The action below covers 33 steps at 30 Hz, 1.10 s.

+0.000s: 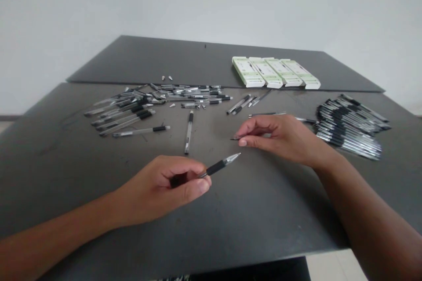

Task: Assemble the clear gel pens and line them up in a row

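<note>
My left hand [178, 182] pinches a pen [216, 167] with a black rubber grip, its clear cone and bare tip pointing up to the right. The pen's rear end is hidden in my palm. To the right of that tip, my right hand [273, 138] is closed in a pinch on a small dark piece [234, 139] too small to name. A single pen [189, 132] lies lengthwise on the table between the hands and the back. Behind my right hand, a thin rod [267, 114] lies partly hidden.
On the left spreads a loose heap of clear pens [132, 105] with black grips. A neat stack of pens [349, 127] lies at right. Flat white-and-green boxes [275, 72] rest on the rear table panel [184, 59]. Small pen tips [170, 78] lie scattered near the heap.
</note>
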Tool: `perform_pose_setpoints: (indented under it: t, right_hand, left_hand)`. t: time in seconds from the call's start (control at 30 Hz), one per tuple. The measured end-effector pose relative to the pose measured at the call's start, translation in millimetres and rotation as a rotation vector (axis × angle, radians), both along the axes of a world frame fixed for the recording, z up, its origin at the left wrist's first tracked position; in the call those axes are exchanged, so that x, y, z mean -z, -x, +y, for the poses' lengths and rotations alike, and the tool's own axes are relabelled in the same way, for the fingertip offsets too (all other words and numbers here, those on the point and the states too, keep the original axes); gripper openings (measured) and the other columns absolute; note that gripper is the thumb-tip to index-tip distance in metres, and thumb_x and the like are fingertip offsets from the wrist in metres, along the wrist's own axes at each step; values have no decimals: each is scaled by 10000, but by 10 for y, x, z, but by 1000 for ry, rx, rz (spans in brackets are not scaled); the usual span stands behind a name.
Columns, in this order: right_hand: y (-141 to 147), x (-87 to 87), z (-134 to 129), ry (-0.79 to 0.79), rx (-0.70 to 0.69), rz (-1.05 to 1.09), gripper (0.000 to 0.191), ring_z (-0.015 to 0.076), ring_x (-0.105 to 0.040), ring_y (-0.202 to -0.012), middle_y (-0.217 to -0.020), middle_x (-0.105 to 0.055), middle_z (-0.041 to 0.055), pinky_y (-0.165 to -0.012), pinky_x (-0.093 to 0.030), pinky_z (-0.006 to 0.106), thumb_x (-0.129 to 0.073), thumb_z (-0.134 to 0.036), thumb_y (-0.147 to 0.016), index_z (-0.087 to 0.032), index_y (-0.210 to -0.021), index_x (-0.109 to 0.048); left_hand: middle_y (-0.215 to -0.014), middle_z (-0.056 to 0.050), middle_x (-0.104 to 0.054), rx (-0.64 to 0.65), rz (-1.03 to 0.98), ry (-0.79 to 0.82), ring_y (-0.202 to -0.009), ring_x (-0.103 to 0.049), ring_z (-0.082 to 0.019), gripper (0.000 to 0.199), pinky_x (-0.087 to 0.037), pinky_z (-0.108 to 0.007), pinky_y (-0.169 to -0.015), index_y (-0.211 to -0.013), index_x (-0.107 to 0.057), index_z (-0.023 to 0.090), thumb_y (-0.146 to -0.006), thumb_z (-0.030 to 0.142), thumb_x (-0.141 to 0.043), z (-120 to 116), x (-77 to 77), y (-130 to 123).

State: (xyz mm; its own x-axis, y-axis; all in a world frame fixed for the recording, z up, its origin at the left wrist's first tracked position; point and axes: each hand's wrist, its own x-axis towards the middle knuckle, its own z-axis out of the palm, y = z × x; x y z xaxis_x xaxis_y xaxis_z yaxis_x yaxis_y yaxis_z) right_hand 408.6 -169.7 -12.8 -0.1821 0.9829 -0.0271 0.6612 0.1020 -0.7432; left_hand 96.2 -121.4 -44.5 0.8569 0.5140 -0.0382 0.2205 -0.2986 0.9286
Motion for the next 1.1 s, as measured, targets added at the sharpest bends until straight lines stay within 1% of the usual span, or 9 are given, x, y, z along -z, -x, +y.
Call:
perform_pose_setpoints:
  t: [0.1,0.2,0.27,0.33,0.4,0.57,0.73,0.93,1.1]
  right_hand:
    - [123,1,-70,82,-44,312,228,150,-772,-772,-874,-837,0,-716,-591,248,-892,-375,-875,-235,-1030,-799]
    - [151,-12,-118,83,-68,406,189,110,-740,-685,-821,-826,-23,-658,-583,201,-924,-272,-839,-246,-1001,-831]
    - [139,-37,-143,53,-83,392,187,108,-744,-690,-826,-831,-26,-649,-583,186,-930,-251,-829,-261,-999,-854]
    - [119,-73,-166,32,-85,345,194,122,-762,-717,-859,-844,-17,-644,-587,187,-930,-260,-829,-269,-1013,-869]
    - [97,-115,-187,24,-82,281,201,132,-769,-715,-872,-851,-10,-621,-584,192,-932,-279,-829,-274,-1022,-876]
    - [64,-187,-225,5,-98,191,208,129,-745,-623,-785,-830,-37,-560,-573,208,-938,-290,-821,-306,-1020,-880]
    - [83,-194,-230,-14,-119,134,222,145,-758,-668,-859,-856,-26,-550,-559,217,-956,-331,-796,-328,-1009,-892]
    - [109,-204,-234,-19,-109,105,190,126,-749,-642,-835,-848,-44,-531,-534,208,-947,-345,-805,-337,-988,-897]
    - [83,-217,-259,-47,-95,80,180,131,-751,-656,-839,-846,-46,-556,-552,221,-942,-349,-815,-344,-990,-898]
  left_hand:
    - [-600,59,-538,5,-8,143,-520,-511,-85,334,-388,-171,-504,-1049,-782,158,-1082,427,-587,-1,-6,12]
    - [-583,62,-515,-24,-6,143,-483,-473,-73,362,-351,-171,-472,-1027,-792,146,-1088,439,-588,-8,-23,25]
    - [-597,51,-527,-3,6,94,-482,-459,-69,373,-334,-173,-458,-977,-800,142,-1089,427,-587,-3,-36,30]
    - [-619,33,-562,18,10,51,-503,-472,-78,389,-353,-176,-466,-973,-814,147,-1092,433,-578,7,-39,37]
    - [-646,13,-602,3,16,13,-543,-503,-98,394,-386,-182,-486,-989,-830,162,-1084,456,-587,14,-31,45]
    - [-655,1,-645,-42,34,-14,-569,-536,-123,346,-431,-186,-497,-1013,-860,227,-1059,476,-624,5,-11,66]
    - [-647,-7,-675,0,71,-46,-562,-565,-135,273,-449,-194,-487,-1053,-871,267,-1044,437,-657,27,-34,78]
    - [-737,5,-747,52,97,-102,-596,-635,-121,252,-449,-186,-519,-1093,-856,284,-1072,371,-621,51,-29,100]
    - [-710,37,-733,69,98,-135,-573,-631,-106,235,-426,-172,-504,-1075,-844,294,-1076,343,-614,60,-43,95]
